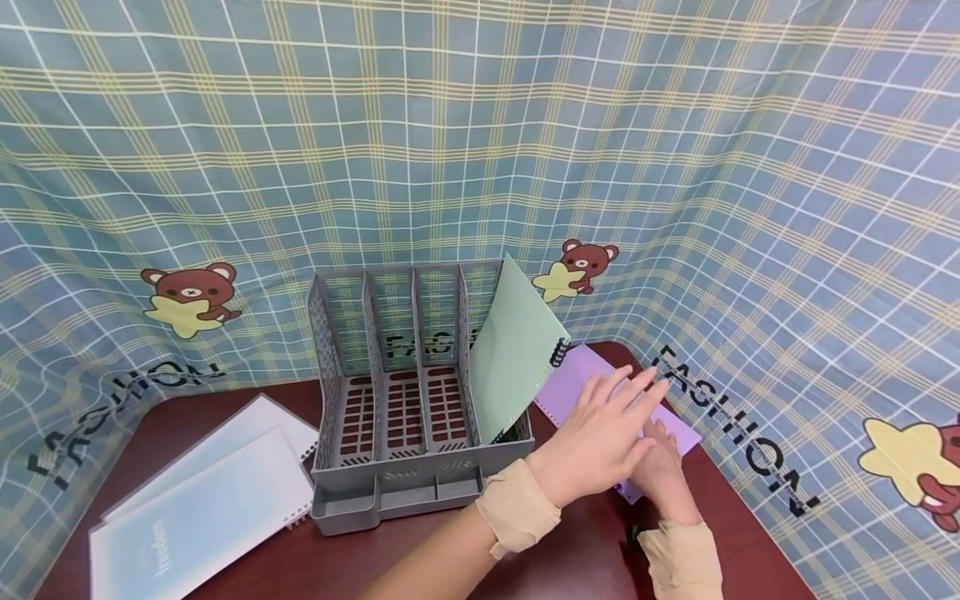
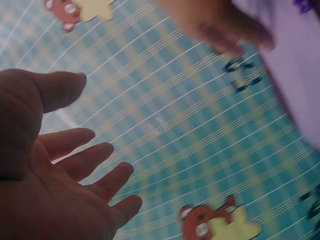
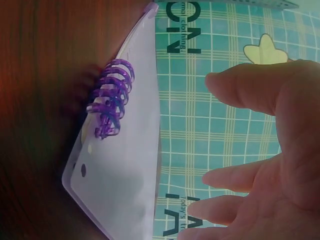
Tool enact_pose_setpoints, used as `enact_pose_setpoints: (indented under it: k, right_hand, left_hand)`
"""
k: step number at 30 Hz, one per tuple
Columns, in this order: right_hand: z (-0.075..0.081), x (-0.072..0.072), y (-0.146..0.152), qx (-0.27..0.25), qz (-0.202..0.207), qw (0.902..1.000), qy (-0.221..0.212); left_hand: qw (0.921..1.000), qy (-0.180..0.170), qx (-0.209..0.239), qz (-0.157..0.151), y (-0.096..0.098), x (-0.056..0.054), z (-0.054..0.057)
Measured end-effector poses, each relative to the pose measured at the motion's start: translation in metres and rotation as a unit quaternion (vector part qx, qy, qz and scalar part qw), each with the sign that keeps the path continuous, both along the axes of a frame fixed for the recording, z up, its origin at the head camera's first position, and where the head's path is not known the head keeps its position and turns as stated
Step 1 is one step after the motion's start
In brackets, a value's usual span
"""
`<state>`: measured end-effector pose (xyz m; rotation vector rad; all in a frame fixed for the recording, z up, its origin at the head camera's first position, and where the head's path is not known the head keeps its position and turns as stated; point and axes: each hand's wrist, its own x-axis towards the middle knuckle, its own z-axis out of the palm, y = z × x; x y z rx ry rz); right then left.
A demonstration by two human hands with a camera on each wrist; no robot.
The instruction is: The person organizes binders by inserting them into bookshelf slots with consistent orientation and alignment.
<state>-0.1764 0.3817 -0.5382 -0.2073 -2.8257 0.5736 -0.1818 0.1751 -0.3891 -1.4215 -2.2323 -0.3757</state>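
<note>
A purple spiral notebook [image 1: 573, 377] lies on the table to the right of the file rack, its purple coil [image 3: 111, 97] seen close up in the right wrist view. My left hand [image 1: 600, 433] is spread above it, fingers apart and holding nothing. Partly hidden behind the left hand in the head view, my right hand [image 1: 662, 479] is over the notebook's near right part. In the right wrist view its thumb and fingers are parted, with nothing between them. A pale green notebook [image 1: 517, 342] with a black coil leans in the rack's rightmost slot.
The grey file rack [image 1: 420, 462] has several upright dividers and a low front tray. Two pale blue notebooks [image 1: 210, 508] overlap on the dark red table [image 1: 420, 558] at left. A plaid cloth [image 1: 420, 133] with bear prints surrounds the table's back and sides.
</note>
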Motion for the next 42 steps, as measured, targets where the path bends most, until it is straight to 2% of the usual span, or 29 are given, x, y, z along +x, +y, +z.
enact_pose_setpoints:
  k: [4, 7, 11, 14, 16, 20, 24, 30, 33, 38, 42]
  right_hand:
    - [0.019, 0.008, -0.010, -0.050, -0.018, 0.9985, -0.011]
    - [0.030, 0.013, -0.017, -0.079, -0.033, 0.9960, -0.026]
    - [0.030, 0.015, -0.023, -0.079, -0.037, 0.9950, -0.048]
    - [0.026, 0.017, -0.027, -0.076, -0.039, 0.9948, -0.057]
    - [0.023, 0.017, -0.029, -0.071, -0.039, 0.9951, -0.056]
    - [0.019, 0.016, -0.030, -0.067, -0.040, 0.9952, -0.058]
    - [0.018, 0.015, -0.030, -0.067, -0.041, 0.9943, -0.071]
    - [0.014, 0.014, -0.029, -0.069, -0.042, 0.9926, -0.090]
    - [0.012, 0.013, -0.029, -0.069, -0.046, 0.9917, -0.099]
    - [0.007, 0.013, -0.029, -0.067, -0.051, 0.9910, -0.104]
    - [0.005, 0.015, -0.028, -0.071, -0.054, 0.9904, -0.106]
  left_hand:
    - [0.9996, -0.005, -0.017, 0.022, 0.013, -0.008, -0.027]
    - [0.9992, -0.016, -0.009, 0.034, 0.022, -0.013, -0.044]
    - [0.9965, -0.055, 0.021, 0.059, 0.033, -0.020, -0.068]
    - [0.9912, -0.083, 0.050, 0.090, 0.040, -0.024, -0.086]
    - [0.9876, -0.090, 0.065, 0.112, 0.045, -0.026, -0.097]
    - [0.9835, -0.081, 0.087, 0.137, 0.053, -0.030, -0.115]
    - [0.9799, -0.082, 0.097, 0.154, 0.059, -0.035, -0.127]
    - [0.9750, -0.096, 0.091, 0.179, 0.062, -0.040, -0.138]
    - [0.9717, -0.106, 0.069, 0.199, 0.062, -0.042, -0.140]
    - [0.9603, -0.155, 0.021, 0.231, 0.065, -0.044, -0.141]
    - [0.9549, -0.176, -0.002, 0.239, 0.067, -0.046, -0.142]
